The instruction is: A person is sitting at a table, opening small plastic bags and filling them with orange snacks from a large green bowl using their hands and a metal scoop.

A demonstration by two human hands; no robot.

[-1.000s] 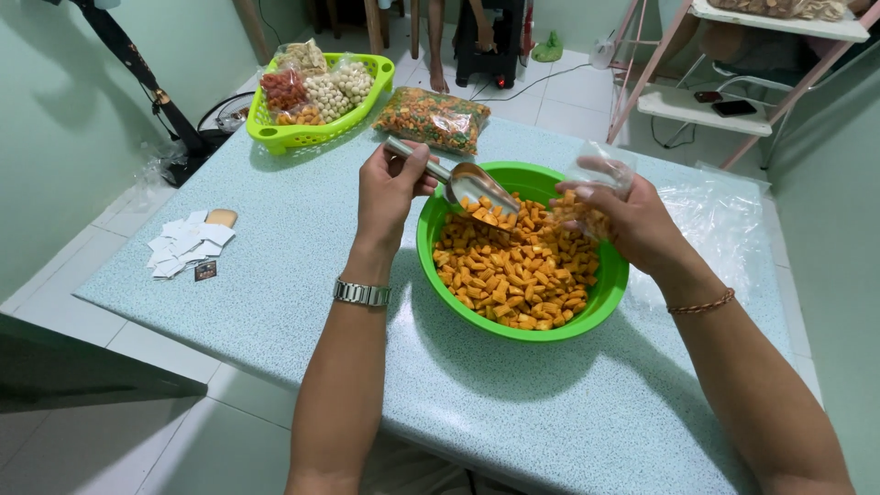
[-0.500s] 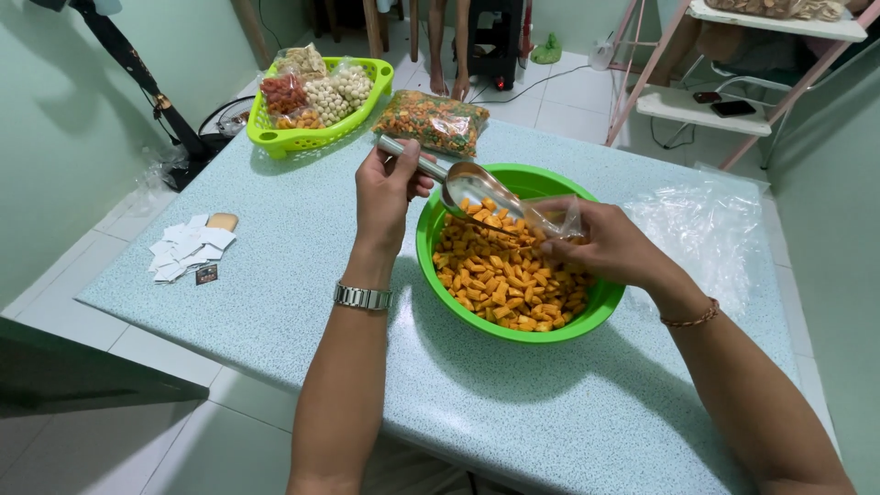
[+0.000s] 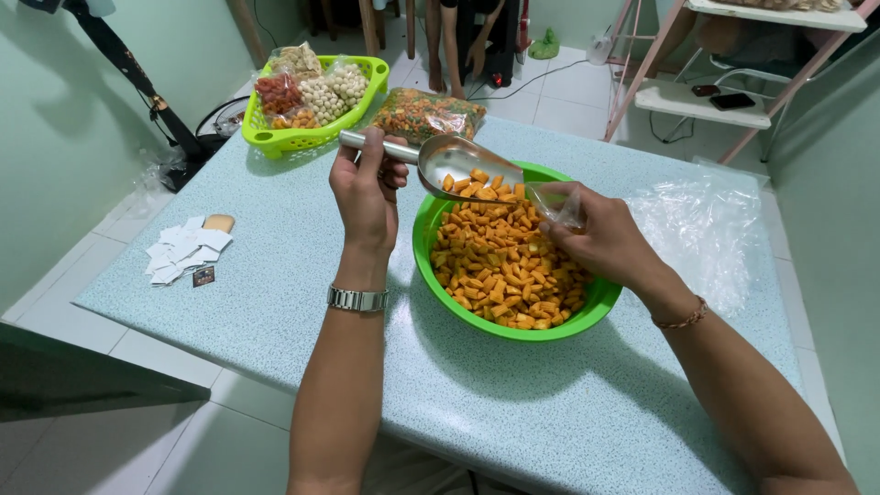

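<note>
A round green bowl full of small orange snack pieces stands on the speckled blue table. My left hand grips the handle of a metal scoop, which is raised over the bowl's far rim with a few orange pieces in it. My right hand holds a small clear plastic bag over the bowl, right at the scoop's tip. A metal watch is on my left wrist, a thin bracelet on my right.
A green basket of bagged snacks and a sealed bag of mixed snacks lie at the table's far side. Small white paper slips sit at the left, a pile of clear plastic bags at the right. A pink shelf stands beyond.
The scoop came up out of the orange pieces with a small load. My right hand brought the clear bag down and left, meeting the scoop's tip.
</note>
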